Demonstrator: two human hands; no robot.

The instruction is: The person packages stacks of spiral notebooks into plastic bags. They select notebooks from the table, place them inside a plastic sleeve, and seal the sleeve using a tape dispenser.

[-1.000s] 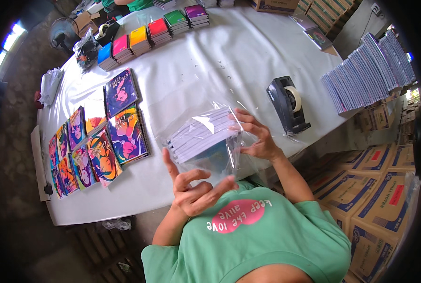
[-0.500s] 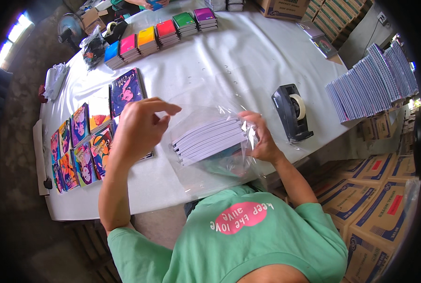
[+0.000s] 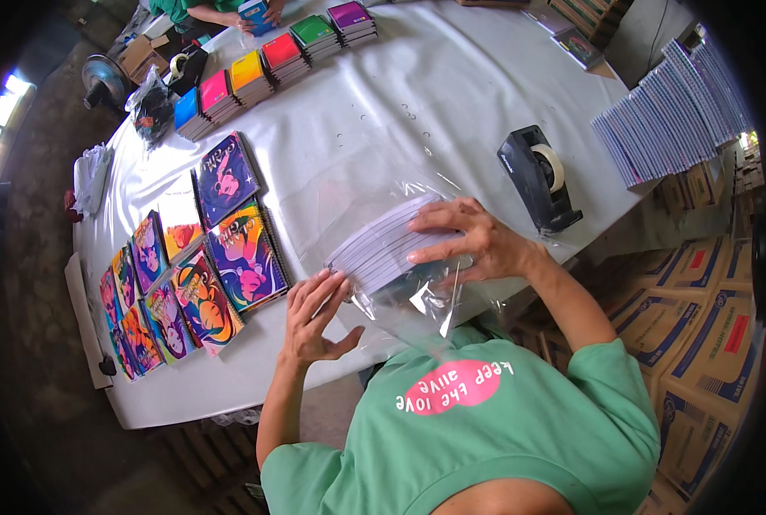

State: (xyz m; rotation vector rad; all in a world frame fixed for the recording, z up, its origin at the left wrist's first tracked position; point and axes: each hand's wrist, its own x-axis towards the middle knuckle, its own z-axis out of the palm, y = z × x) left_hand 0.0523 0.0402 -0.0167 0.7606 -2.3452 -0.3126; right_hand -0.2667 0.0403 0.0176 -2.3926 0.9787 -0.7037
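Observation:
A stack of notebooks [image 3: 392, 249] lies inside a clear plastic bag [image 3: 340, 189] at the table's near edge, white page edges facing up. My right hand [image 3: 477, 240] grips the stack's right end through the plastic, two fingers spread over the page edges and the thumb side lower down. At the other end, my left hand [image 3: 314, 313] rests its fingertips against the stack's left corner. Its fingers are extended and the thumb stands apart. Loose plastic bunches up between the stack and my green shirt.
Right of the bag stands a black tape dispenser [image 3: 539, 180]. Colourful spiral notebooks [image 3: 247, 253] lie in rows at the left. Small notebook stacks [image 3: 284, 56] line the far side, near another person's hands [image 3: 258, 15]. A tall notebook pile [image 3: 658, 120] and cartons [image 3: 701, 335] are at the right.
My left hand has come down from above the bag to the stack's left corner. The right hand has moved further over the page edges. The head view has shifted slightly.

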